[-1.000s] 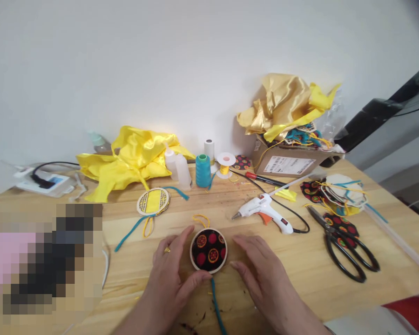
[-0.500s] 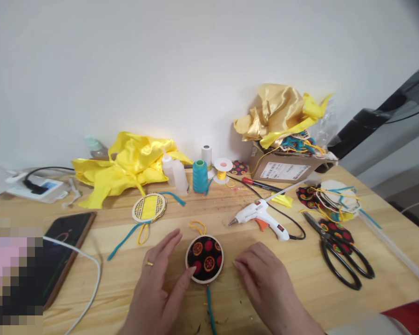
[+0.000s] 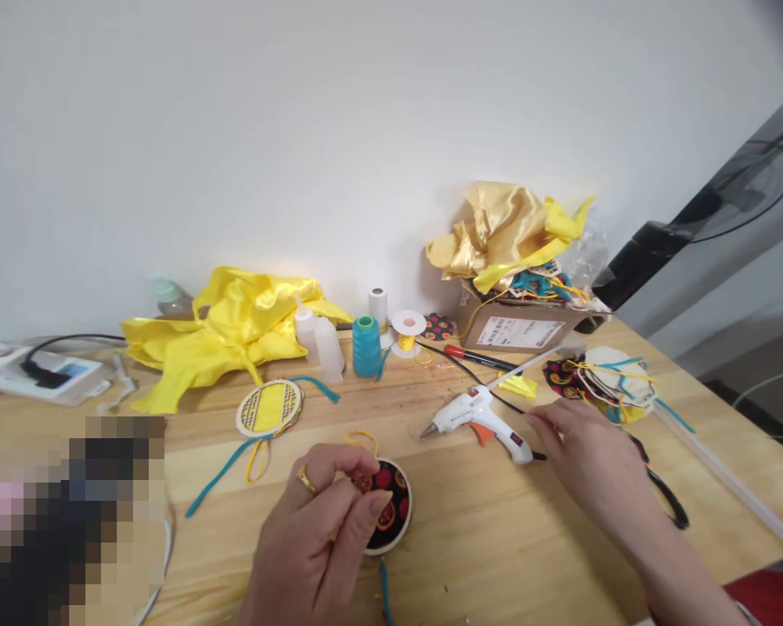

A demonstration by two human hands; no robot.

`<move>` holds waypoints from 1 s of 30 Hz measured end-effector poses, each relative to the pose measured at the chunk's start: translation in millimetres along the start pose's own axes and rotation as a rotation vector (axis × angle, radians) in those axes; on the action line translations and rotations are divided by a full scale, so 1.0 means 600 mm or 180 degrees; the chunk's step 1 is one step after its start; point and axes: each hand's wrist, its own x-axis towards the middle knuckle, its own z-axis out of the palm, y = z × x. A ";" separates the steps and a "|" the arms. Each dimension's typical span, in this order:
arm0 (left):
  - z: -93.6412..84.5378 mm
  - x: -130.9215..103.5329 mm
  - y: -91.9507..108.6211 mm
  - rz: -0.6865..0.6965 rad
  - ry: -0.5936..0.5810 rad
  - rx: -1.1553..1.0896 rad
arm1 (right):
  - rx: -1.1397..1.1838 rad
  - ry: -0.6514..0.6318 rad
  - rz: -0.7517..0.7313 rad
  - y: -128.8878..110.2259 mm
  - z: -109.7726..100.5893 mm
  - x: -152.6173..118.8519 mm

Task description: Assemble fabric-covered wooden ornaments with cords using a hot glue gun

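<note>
A round wooden-rimmed disc [image 3: 398, 515] with black, red and orange patterned fabric lies on the table. Its yellow loop [image 3: 364, 436] sticks out at the top and a teal cord [image 3: 384, 584] runs down from it. My left hand [image 3: 319, 522] is over the disc's left side, fingers bent, with thumb and forefinger tips apart; whether it touches the disc I cannot tell. My right hand [image 3: 593, 465] is closed in a pinch beside the handle of the white glue gun [image 3: 473, 417]. Anything in that pinch is hidden. Behind this hand lie the black scissors [image 3: 669, 497], mostly covered.
A lattice disc with yellow fabric [image 3: 267, 409] lies left. Yellow cloth [image 3: 228, 330], plastic bottles [image 3: 330, 348], a teal thread cone [image 3: 366, 349] and a yellow spool [image 3: 408, 335] line the wall. A cardboard box [image 3: 512, 326] holding cloth stands at the back right.
My right hand has moved right, from beside the disc to the glue gun handle and scissors. My left fingers have curled over the disc. The view has shifted slightly.
</note>
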 end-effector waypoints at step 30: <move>0.031 -0.010 -0.020 -0.2545 -0.0760 -0.3808 | 0.4879 -0.2405 0.0339 -0.151 0.002 -0.015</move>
